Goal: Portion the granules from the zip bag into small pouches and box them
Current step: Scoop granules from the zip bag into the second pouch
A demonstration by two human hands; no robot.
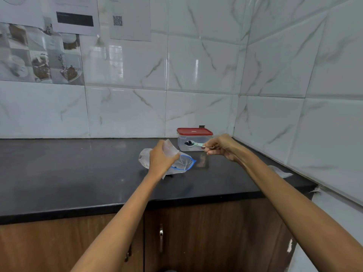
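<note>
No text is legible; a wall sheet (pixel 130 18) bears a QR code (pixel 117 20).

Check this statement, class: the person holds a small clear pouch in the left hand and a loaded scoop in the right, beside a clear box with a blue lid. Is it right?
Not quite. The head view shows the box's lid is red, not blue; blue is the zip bag's seal. The rest stands: left hand holds the small pouch, right hand the loaded scoop, beside the clear box.
</note>
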